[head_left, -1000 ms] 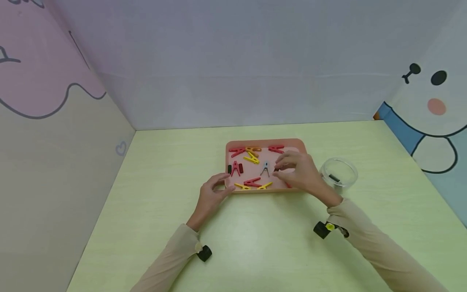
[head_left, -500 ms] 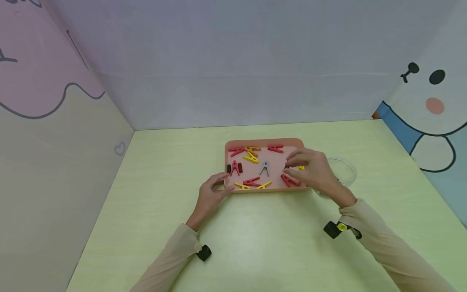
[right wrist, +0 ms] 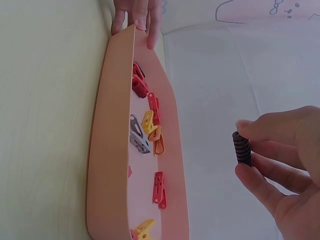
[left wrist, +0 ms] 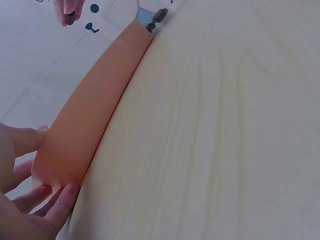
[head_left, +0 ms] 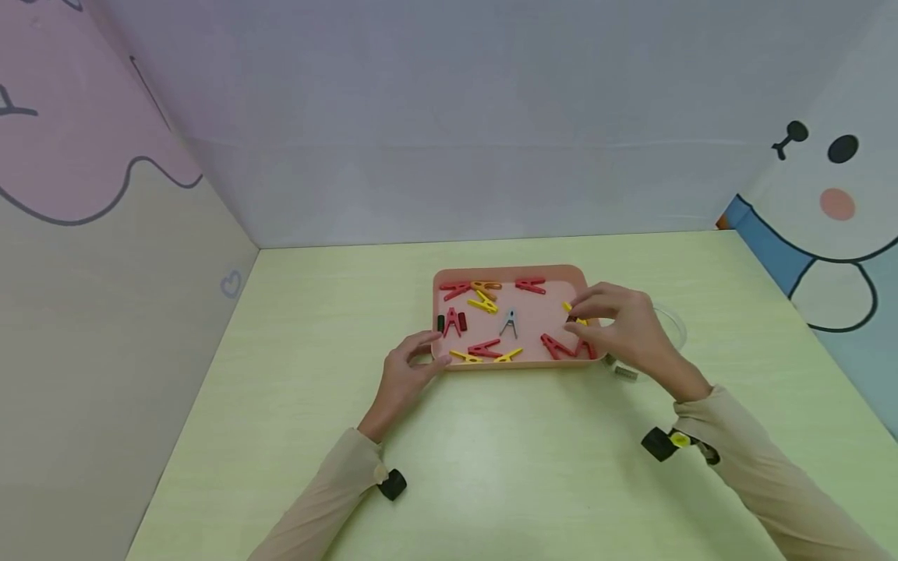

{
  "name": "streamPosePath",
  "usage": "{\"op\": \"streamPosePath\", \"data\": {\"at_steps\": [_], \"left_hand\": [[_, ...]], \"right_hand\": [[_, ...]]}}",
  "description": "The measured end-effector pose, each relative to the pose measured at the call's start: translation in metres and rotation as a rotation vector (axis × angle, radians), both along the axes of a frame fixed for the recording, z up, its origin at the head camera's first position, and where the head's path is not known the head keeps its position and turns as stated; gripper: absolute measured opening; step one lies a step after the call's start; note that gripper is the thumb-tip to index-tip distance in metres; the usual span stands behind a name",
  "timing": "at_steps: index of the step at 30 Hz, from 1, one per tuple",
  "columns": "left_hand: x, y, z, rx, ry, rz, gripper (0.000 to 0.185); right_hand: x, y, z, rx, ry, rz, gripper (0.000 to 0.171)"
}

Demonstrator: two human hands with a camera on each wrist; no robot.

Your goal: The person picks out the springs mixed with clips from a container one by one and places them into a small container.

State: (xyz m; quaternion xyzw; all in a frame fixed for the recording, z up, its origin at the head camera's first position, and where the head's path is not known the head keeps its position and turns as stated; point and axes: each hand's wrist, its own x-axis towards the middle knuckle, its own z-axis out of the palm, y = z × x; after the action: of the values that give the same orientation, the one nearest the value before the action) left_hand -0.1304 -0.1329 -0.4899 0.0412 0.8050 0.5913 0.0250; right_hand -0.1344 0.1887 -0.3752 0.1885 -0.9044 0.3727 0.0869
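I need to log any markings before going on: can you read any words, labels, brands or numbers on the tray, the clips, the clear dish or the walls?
None: no words, numbers or brands can be read anywhere.
Walls: cartoon drawings only, no lettering.
Tray, clips, dish: no print visible.

Bare tabletop (head_left: 491, 467) before pink tray (head_left: 508, 365)
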Motion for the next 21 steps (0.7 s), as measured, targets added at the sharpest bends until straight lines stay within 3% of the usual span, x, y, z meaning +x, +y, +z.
{"op": "streamPosePath", "data": {"at_steps": [12, 21], "left_hand": [[0.001, 0.000, 0.003, -0.034, -0.029, 0.011, 0.045], [0.001, 0.001, 0.003, -0.026, 0.003, 0.007, 0.045]], "right_hand": [[0.003, 0.022, 0.001, 0.056, 0.006, -0.034, 0.009], [0.005, 0.037, 0.002, 0.076, -0.018, -0.054, 0.009]]}}
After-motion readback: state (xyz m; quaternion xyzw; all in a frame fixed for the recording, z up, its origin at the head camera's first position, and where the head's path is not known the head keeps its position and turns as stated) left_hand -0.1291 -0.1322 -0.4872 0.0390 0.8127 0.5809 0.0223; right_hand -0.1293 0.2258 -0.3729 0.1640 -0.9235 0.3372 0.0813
